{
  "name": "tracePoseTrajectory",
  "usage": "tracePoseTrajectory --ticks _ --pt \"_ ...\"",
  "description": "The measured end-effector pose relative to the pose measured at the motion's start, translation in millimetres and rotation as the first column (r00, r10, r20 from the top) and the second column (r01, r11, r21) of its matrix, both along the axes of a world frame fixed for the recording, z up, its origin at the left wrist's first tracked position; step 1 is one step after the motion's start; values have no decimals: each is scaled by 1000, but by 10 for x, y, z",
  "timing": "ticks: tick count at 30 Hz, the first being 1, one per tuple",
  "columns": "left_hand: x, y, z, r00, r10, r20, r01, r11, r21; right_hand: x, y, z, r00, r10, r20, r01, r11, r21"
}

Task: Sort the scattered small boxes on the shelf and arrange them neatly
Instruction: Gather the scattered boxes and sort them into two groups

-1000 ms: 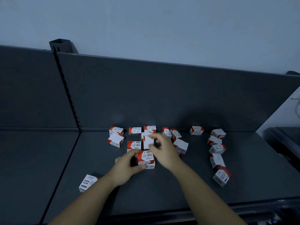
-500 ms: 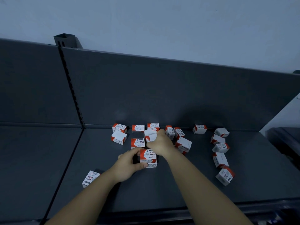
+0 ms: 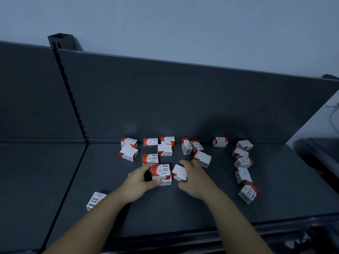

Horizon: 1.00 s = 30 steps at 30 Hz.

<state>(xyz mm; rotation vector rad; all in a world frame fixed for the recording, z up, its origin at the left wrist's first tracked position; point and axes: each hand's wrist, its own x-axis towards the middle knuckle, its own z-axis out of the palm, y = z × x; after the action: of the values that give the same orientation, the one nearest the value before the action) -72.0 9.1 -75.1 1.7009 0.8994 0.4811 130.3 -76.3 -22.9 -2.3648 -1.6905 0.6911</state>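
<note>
Several small red-and-white paper clip boxes lie scattered on a dark grey shelf (image 3: pixel 183 213). My left hand (image 3: pixel 140 182) grips a stack of two boxes (image 3: pixel 161 174) near the middle, thumb on the front and fingers behind. Right beside that stack, my right hand (image 3: pixel 197 180) holds another box (image 3: pixel 179 172) between thumb and fingers, tilted. More boxes sit along the back (image 3: pixel 150 143) and in a loose column on the right (image 3: pixel 243 175). One box (image 3: pixel 95 200) lies alone at the front left.
The shelf's upright back panel (image 3: pixel 183 99) rises just behind the boxes. A slotted post (image 3: pixel 73 99) and a seam divide this shelf from the one to the left. The shelf's front lip (image 3: pixel 183 241) runs below my forearms. Dark objects stand at the far right (image 3: pixel 319 156).
My right hand took a box from the cluster further back and brought it forward, down beside the stack. My left hand kept its grip on the stack.
</note>
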Motion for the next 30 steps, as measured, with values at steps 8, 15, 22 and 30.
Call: tracePoseTrajectory --ticks 8,15,22,30 --pt "44 -14 50 999 21 -41 -20 999 31 507 -82 223 967 -256 4 234 890 391" --pt "93 -4 159 985 -54 -164 83 981 175 527 -186 -168 964 -174 -202 230 927 297" --pt "76 -27 178 982 -65 -180 105 969 224 417 -144 -272 939 -249 -236 327 861 390" --pt "-56 27 217 990 -1 -138 35 969 246 367 -201 -282 919 -249 -306 368 819 440"
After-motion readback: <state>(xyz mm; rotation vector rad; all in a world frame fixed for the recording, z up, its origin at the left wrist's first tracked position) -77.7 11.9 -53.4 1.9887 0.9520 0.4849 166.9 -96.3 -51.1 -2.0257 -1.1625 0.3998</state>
